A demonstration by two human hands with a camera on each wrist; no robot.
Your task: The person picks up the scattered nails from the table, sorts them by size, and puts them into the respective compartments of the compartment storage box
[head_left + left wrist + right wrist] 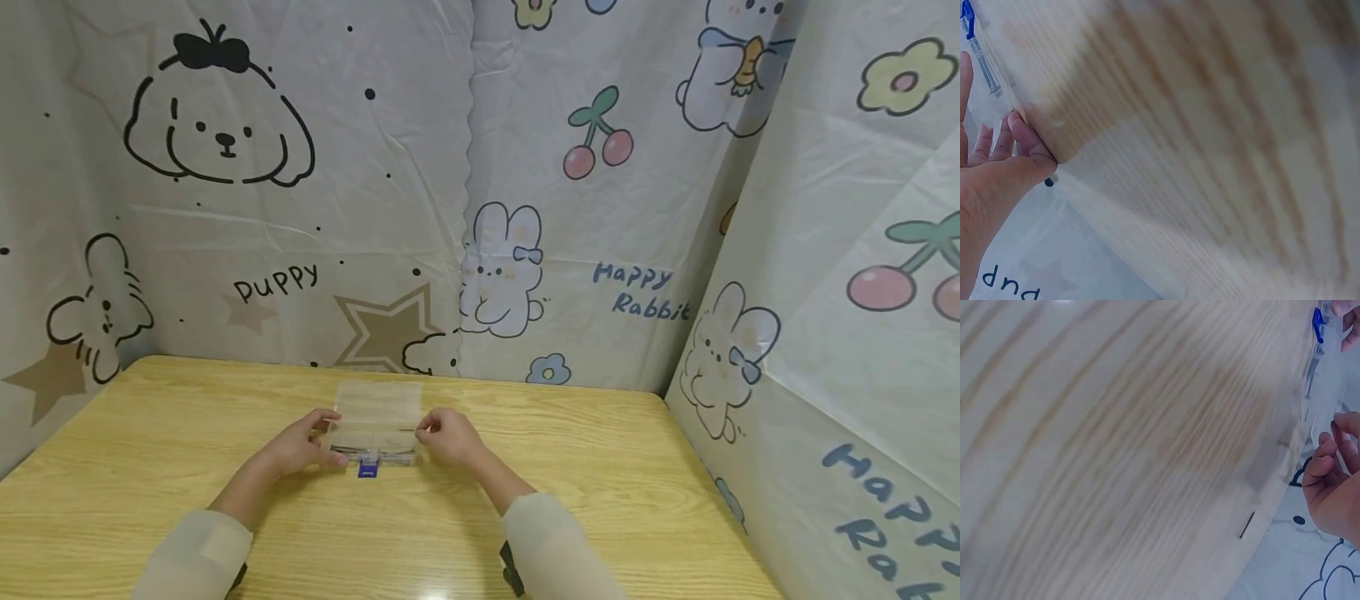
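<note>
A clear plastic case [375,400] with a blue latch [367,470] stands on the table with its lid tipped back. Several thin dark nails [390,452] lie along its front compartment. At the case's left end, my left hand [303,444] holds it, thumb at the front corner and fingers toward the back. My right hand [450,435] is at the right end, thumb and forefinger pinching a thin dark nail [407,430] that points left over the case. One loose nail [1247,525] lies on the tabletop near the right hand in the right wrist view.
The wooden table [637,500] extends around the case on all sides. Behind it hangs a printed cloth [390,167] with cartoon animals, and another cloth panel [825,350] borders the right edge.
</note>
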